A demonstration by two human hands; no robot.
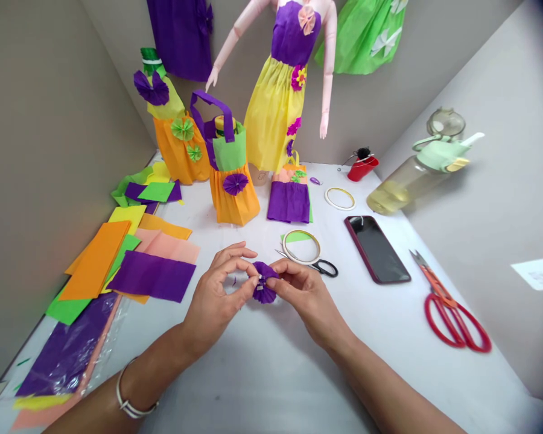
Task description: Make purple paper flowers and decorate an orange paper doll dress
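A small pleated purple paper rosette (pixel 265 293) is held just above the white table, between my two hands. My right hand (pixel 305 295) pinches its right side between thumb and fingers. Thumb and index finger of my left hand (pixel 221 295) are closed together at its left edge, the other fingers raised. Small white bits show on the rosette beside the left fingertips; what they are I cannot make out. Just beyond my right hand, a roll of white tape (pixel 302 261) lies over black-handled scissors (pixel 326 268) and a green paper piece (pixel 294 237).
Coloured paper sheets (pixel 154 276) are stacked at left. Behind stand an orange-and-green paper bag (pixel 233 202) and a dressed doll figure (pixel 271 114). On the right are a phone (pixel 380 250), red-handled scissors (pixel 452 310), a bottle (pixel 402 181), a red cup (pixel 362 169) and another tape roll (pixel 340 208).
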